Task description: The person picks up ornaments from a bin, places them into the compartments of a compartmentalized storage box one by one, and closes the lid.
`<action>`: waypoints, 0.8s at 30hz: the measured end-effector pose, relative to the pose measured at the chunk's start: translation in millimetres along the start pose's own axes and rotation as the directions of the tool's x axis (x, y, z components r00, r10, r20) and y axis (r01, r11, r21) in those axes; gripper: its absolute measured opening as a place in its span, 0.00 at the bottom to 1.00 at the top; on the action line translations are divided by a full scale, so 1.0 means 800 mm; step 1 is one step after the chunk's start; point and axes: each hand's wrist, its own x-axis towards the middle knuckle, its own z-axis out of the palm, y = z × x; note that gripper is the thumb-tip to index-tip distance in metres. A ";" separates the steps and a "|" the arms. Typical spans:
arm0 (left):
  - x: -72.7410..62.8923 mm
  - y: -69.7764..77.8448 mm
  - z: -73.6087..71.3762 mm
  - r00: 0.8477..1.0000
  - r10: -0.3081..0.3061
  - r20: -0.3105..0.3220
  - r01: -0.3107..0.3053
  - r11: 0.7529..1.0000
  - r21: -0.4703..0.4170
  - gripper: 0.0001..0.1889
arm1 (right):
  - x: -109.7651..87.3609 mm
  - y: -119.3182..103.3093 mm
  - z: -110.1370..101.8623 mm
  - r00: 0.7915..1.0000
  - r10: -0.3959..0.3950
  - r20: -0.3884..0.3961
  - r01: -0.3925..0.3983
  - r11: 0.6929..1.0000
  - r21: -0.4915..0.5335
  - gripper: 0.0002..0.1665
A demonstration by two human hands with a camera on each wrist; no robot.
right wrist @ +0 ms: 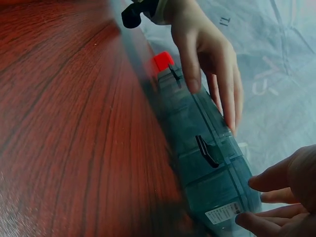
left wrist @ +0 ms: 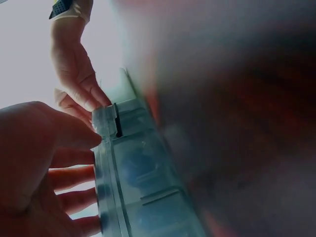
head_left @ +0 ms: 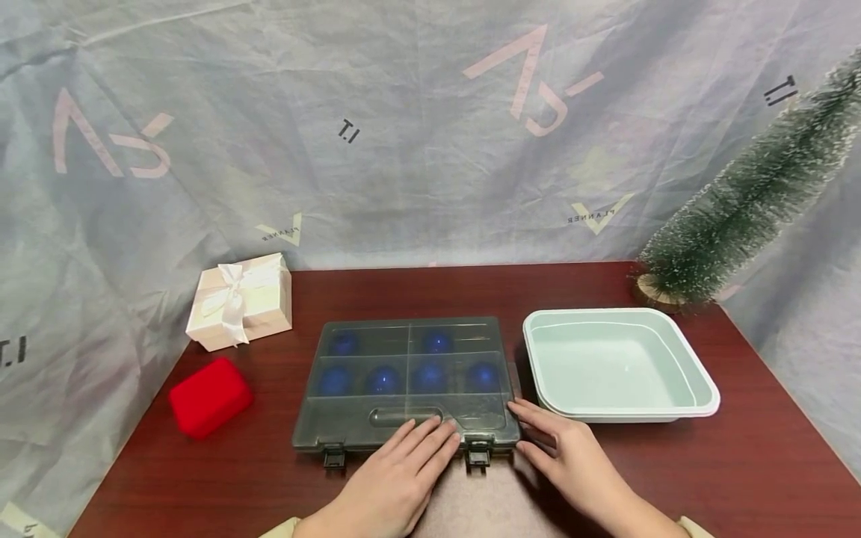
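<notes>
A dark translucent organizer case (head_left: 397,407) lies flat with its lid down. Blue balls (head_left: 383,379) show through the lid in its compartments. Two black latches (head_left: 478,454) at the front edge stick outward. My left hand (head_left: 403,467) rests with straight fingers on the front part of the lid, between the latches. At the front right corner, my right hand (head_left: 572,452) touches the case's side with its fingers, its thumb near the front. The right wrist view shows a white label (right wrist: 222,213) on the case's front, close to the right fingertips.
Right of the case stands a pale green plastic tub (head_left: 619,366). Behind it is a small frosted artificial tree (head_left: 747,202) on a wooden base. At left are a red box (head_left: 210,397) and a cream gift box (head_left: 265,295) with a ribbon. A grey printed cloth (head_left: 403,134) hangs behind.
</notes>
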 end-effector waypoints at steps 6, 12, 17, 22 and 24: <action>-0.004 -0.002 0.000 0.999 0.023 0.025 -0.023 1.000 0.018 0.49 | -0.002 -0.001 0.000 1.000 0.013 -0.005 -0.013 1.000 0.018 0.32; -0.005 -0.008 -0.002 0.999 0.042 0.010 -0.042 0.999 0.033 0.54 | -0.004 0.000 0.002 0.999 0.031 -0.013 -0.030 0.995 0.094 0.31; -0.005 -0.009 -0.003 0.999 0.044 -0.004 -0.044 0.999 0.025 0.46 | -0.003 0.001 0.002 0.999 0.033 -0.009 -0.031 0.992 0.121 0.31; -0.007 -0.010 -0.002 1.000 0.020 0.000 -0.020 0.998 -0.052 0.55 | -0.003 -0.003 0.000 0.999 0.045 -0.009 -0.044 0.996 0.076 0.30; -0.008 -0.009 -0.001 1.000 0.014 -0.008 -0.014 0.998 -0.064 0.55 | -0.004 -0.005 -0.002 0.997 0.073 -0.010 -0.072 0.996 0.050 0.29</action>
